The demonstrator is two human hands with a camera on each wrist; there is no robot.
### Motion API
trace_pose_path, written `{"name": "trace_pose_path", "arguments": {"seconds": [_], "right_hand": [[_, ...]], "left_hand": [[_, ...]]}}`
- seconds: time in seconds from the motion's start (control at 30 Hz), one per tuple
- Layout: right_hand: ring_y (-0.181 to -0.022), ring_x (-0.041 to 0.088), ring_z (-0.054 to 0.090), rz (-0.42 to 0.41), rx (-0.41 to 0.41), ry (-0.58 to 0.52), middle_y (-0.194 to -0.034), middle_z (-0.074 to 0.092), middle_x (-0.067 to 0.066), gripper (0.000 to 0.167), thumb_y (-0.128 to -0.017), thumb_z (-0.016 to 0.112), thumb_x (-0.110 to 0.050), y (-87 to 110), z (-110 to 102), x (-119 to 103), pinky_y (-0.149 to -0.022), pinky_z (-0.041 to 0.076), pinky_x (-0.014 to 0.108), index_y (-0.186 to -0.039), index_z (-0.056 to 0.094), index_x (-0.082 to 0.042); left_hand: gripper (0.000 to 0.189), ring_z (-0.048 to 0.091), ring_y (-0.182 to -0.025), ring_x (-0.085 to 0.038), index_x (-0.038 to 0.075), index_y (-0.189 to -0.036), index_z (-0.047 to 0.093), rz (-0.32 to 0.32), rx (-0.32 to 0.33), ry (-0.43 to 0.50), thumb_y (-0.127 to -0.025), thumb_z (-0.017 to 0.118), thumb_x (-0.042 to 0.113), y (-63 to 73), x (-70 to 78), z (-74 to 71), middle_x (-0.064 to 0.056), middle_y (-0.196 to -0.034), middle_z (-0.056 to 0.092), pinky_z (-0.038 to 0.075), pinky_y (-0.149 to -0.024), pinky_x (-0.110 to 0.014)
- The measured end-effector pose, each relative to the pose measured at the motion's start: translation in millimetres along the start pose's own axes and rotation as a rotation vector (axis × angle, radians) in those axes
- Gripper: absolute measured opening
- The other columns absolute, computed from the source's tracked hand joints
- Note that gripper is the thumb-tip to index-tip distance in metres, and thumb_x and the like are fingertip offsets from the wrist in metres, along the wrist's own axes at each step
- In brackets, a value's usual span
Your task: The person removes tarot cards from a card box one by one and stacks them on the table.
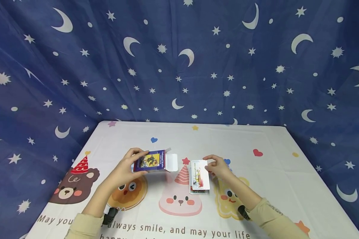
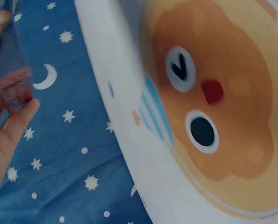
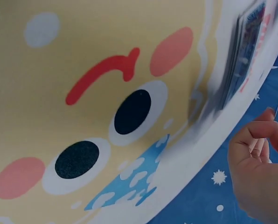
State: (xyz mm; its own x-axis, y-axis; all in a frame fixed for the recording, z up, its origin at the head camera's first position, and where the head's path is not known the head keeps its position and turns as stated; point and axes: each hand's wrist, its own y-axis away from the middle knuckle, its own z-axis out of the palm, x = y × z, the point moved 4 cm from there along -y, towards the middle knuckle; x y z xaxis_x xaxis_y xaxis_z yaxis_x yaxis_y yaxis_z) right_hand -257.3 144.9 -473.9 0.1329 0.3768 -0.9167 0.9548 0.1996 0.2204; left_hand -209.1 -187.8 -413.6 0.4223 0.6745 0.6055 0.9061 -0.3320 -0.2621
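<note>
A purple tarot card box (image 1: 150, 160), its white end flap (image 1: 171, 162) standing out to the right, is gripped by my left hand (image 1: 124, 170) above the table. The left wrist view catches that hand (image 2: 8, 135) at the edge, thumb and fingers on the box (image 2: 10, 60). My right hand (image 1: 219, 167) pinches a white-bordered card (image 1: 200, 175) by its right side. Beneath this card lies a stack of cards (image 1: 198, 192), mostly covered in the head view. The right wrist view shows the stack (image 3: 246, 56) on the table and my bent fingers (image 3: 258, 135) beside it.
A white tablecloth (image 1: 239, 141) printed with cartoon figures, hearts and lettering covers the table. Behind and beside it hangs a dark blue curtain (image 1: 167, 63) with moons and stars. Each wrist wears a black camera strap (image 1: 110, 216).
</note>
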Motion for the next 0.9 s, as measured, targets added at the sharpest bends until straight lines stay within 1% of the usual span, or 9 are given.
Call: {"name": "trace_pose_path", "arguments": {"seconds": [0.1, 0.17, 0.33, 0.5, 0.67, 0.8, 0.9], "right_hand": [[-0.055, 0.010, 0.049, -0.011, 0.012, 0.012, -0.064, 0.059, -0.001, 0.034, -0.086, 0.058, 0.005, -2.4, 2.0, 2.2, -0.047, 0.041, 0.022, -0.120, 0.054, 0.005], [-0.055, 0.011, 0.049, -0.016, 0.020, 0.022, -0.067, 0.059, 0.001, 0.033, -0.086, 0.058, 0.005, -3.5, 3.3, 3.5, -0.046, 0.041, 0.021, -0.119, 0.055, 0.005], [-0.056, 0.011, 0.050, -0.003, 0.050, 0.035, -0.071, 0.056, 0.003, 0.032, -0.085, 0.060, 0.006, -4.2, 5.4, 7.2, -0.046, 0.040, 0.020, -0.117, 0.056, 0.006], [-0.054, 0.010, 0.048, 0.002, 0.043, 0.052, -0.068, 0.054, 0.002, 0.031, -0.085, 0.060, 0.006, -3.7, 8.7, 10.6, -0.045, 0.040, 0.019, -0.116, 0.056, 0.006], [-0.053, 0.010, 0.048, 0.003, 0.040, 0.080, -0.066, 0.054, 0.002, 0.030, -0.085, 0.060, 0.004, -4.0, 11.8, 10.6, -0.045, 0.040, 0.018, -0.115, 0.057, 0.005], [-0.054, 0.010, 0.049, 0.022, 0.038, 0.091, -0.067, 0.054, 0.002, 0.030, -0.085, 0.061, 0.003, -5.3, 14.2, 12.4, -0.046, 0.041, 0.019, -0.114, 0.057, 0.005], [-0.054, 0.010, 0.049, 0.043, 0.045, 0.081, -0.066, 0.053, 0.001, 0.029, -0.084, 0.062, 0.004, -6.2, 15.5, 15.7, -0.046, 0.041, 0.018, -0.113, 0.058, 0.005]], "left_hand": [[0.072, 0.047, -0.113, -0.034, 0.006, -0.136, 0.047, -0.046, -0.090, -0.007, -0.073, 0.080, 0.008, -2.7, -6.8, 6.2, -0.015, -0.126, 0.040, 0.046, -0.097, -0.052], [0.072, 0.047, -0.112, -0.034, 0.006, -0.137, 0.047, -0.061, -0.126, -0.023, -0.073, 0.080, 0.010, -3.8, -10.8, 9.6, -0.016, -0.125, 0.040, 0.046, -0.097, -0.052], [0.070, 0.049, -0.110, -0.031, 0.006, -0.133, 0.051, -0.028, -0.161, -0.056, -0.071, 0.081, 0.009, -8.2, -15.8, 14.7, -0.015, -0.122, 0.043, 0.046, -0.097, -0.051], [0.069, 0.048, -0.109, -0.030, 0.008, -0.132, 0.052, -0.014, -0.199, -0.084, -0.070, 0.081, 0.009, -13.1, -20.9, 18.3, -0.013, -0.121, 0.044, 0.046, -0.097, -0.051], [0.069, 0.049, -0.109, -0.030, 0.005, -0.131, 0.052, 0.000, -0.254, -0.080, -0.070, 0.081, 0.011, -15.8, -26.8, 20.8, -0.014, -0.120, 0.046, 0.045, -0.097, -0.051], [0.068, 0.050, -0.109, -0.030, 0.005, -0.131, 0.052, -0.013, -0.307, -0.077, -0.070, 0.082, 0.015, -15.0, -31.6, 24.0, -0.014, -0.119, 0.047, 0.044, -0.098, -0.053], [0.068, 0.050, -0.109, -0.029, 0.006, -0.131, 0.052, -0.024, -0.323, -0.092, -0.071, 0.082, 0.016, -14.2, -35.5, 26.3, -0.014, -0.120, 0.048, 0.044, -0.099, -0.052]]}}
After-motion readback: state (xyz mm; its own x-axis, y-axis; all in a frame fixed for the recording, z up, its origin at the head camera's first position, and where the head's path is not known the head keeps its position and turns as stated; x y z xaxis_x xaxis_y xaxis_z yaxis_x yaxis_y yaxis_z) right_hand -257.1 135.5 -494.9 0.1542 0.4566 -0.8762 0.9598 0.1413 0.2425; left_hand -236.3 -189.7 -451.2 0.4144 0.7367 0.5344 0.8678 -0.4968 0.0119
